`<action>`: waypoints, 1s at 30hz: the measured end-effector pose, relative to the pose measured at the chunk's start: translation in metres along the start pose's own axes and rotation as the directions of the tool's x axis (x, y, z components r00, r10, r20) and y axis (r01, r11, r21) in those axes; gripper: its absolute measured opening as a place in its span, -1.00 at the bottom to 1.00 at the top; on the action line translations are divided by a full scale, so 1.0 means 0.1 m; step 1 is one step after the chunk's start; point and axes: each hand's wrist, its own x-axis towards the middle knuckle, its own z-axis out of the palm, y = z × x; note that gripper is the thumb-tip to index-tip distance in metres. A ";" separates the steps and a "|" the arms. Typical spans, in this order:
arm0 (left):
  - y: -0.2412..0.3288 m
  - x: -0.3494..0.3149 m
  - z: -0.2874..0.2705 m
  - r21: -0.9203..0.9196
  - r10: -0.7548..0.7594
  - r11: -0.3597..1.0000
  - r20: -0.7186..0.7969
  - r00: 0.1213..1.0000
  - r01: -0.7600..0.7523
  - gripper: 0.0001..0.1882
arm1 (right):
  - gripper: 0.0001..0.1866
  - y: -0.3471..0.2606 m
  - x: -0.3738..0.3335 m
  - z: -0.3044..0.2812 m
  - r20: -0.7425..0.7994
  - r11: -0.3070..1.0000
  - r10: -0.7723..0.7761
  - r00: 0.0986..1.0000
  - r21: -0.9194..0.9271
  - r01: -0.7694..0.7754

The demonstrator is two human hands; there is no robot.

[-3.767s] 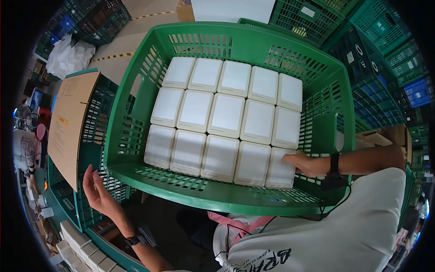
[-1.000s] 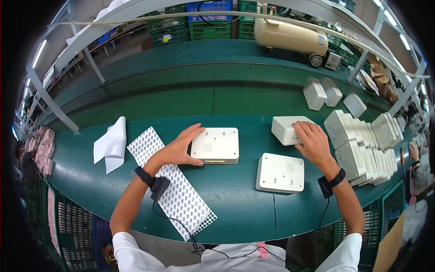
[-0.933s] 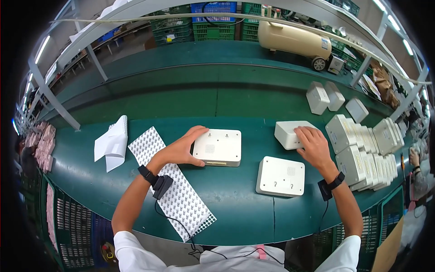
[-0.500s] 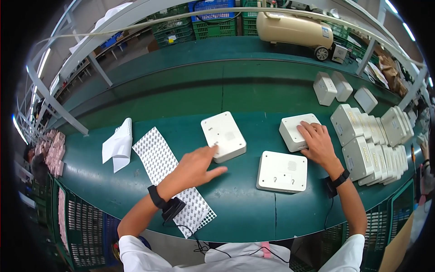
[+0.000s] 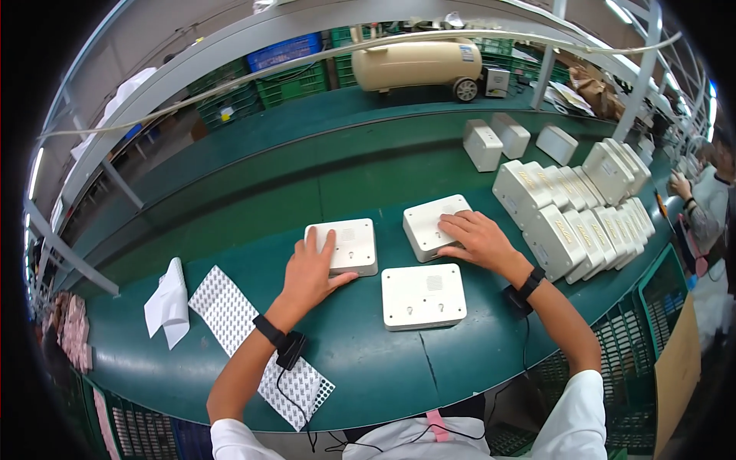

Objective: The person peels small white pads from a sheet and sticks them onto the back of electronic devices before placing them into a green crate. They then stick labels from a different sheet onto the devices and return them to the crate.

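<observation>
My left hand lies over a white plastic box with rounded corners, its fingers stretched on the top and the thumb out along the near edge. Speaker-like slots and a keyhole show on that face. My right hand grips a second white box, with fingers bent on its top and thumb against its near side. Between my forearms and nearer to me, a third white box lies flat, untouched. It shows a round-cornered face with small holes, two keyhole slots and a slotted patch.
A sticker sheet lies under my left forearm, with crumpled white paper farther left. Rows of white boxes stand at the right, and a few more behind. A beige air compressor sits beyond the green bench.
The view has swung to the right. My left hand has moved onto the left box, which now sits turned straighter. My right hand stays on its box.
</observation>
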 end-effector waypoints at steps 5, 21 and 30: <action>-0.09 -0.04 -0.06 -0.020 0.014 1.000 -0.019 1.000 -0.014 -0.09 | -0.41 0.13 -0.03 0.13 -0.055 0.765 0.569 0.821 0.400 -0.504; 0.14 -0.13 -0.23 0.177 0.178 0.973 -0.181 0.967 -0.146 -0.07 | -0.42 -0.24 0.08 0.15 0.306 0.353 0.688 0.658 0.651 -0.672; 0.88 -0.12 -0.08 -0.589 0.356 0.780 0.135 0.925 -0.214 0.00 | -0.40 -1.00 -0.28 -0.43 0.571 0.303 0.570 0.591 0.523 -0.797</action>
